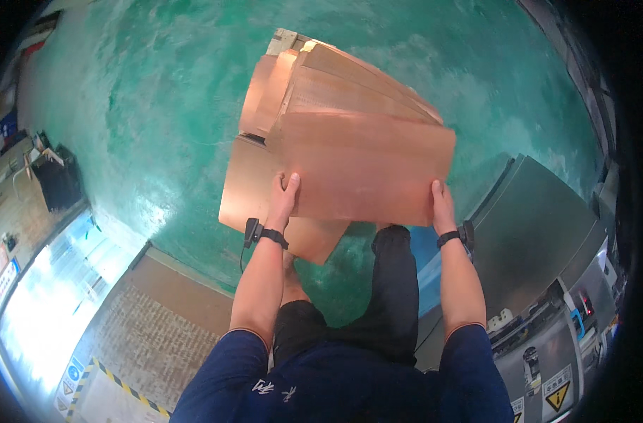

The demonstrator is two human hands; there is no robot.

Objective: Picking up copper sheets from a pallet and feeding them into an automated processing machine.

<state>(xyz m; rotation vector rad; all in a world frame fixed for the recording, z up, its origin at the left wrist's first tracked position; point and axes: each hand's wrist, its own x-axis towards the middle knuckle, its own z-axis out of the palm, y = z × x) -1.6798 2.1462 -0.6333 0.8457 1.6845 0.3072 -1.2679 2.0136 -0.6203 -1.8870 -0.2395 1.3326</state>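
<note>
One plain copper-coloured sheet (367, 166) spans the person's two hands, out in front of the body. Left hand (284, 197) is at its near left corner: thumb up on top, fingers mostly curled round and partly hidden, so pinched onto the edge. Right hand (443, 207) grips the right edge near its near corner, thumb along the upper face, fingers out of my sight underneath. Sheet covers the near right part of a loose pile of copper sheets (350, 68); can't tell whether it touches them. Pile is fanned unevenly, edges not lined up; another sheet (254, 183) pokes out left of and below the left hand. Bit of pale wood (280, 41) shows at the pile's far left corner. All this sits over green floor (166, 106), streaky and shiny. Each wrist wears a black strap with a small box. Right side: large dark grey-green panel (533, 225), blue surface (429, 261) just beside the right forearm. Near left: brown textured mat (152, 310), yellow-and-black striped tape (84, 384).
</note>
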